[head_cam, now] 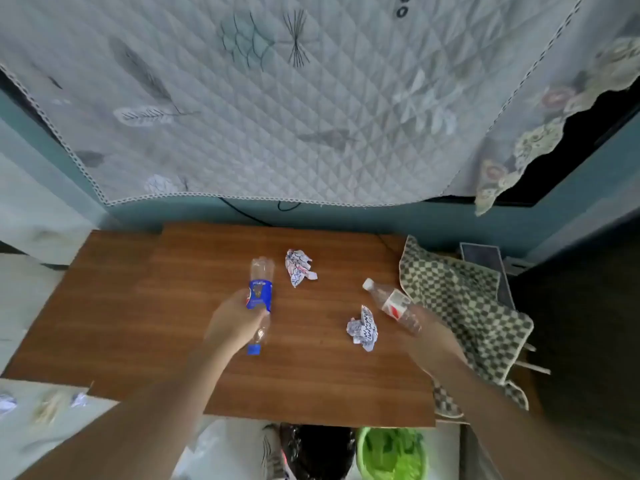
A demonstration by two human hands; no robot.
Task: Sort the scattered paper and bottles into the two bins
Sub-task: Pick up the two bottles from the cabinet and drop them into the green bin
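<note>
On the wooden table [138,323] my left hand [232,323] grips a clear bottle with a blue label and blue cap [259,292], cap pointing toward me. My right hand [429,336] holds a clear bottle with a red-and-white label and white cap [391,301], cap pointing away to the left. One crumpled paper with scribbles [298,266] lies at the far middle of the table. Another crumpled paper [363,329] lies between my hands, close to the right one. Below the table's near edge stand a black-lined bin [315,452] and a green bin [391,452].
A checkered cloth [460,306] hangs over the table's right side. A quilted cover [277,98] hangs behind the table. On the floor at the lower left lie small crumpled papers [8,403]. A shoe [272,455] shows beside the black bin.
</note>
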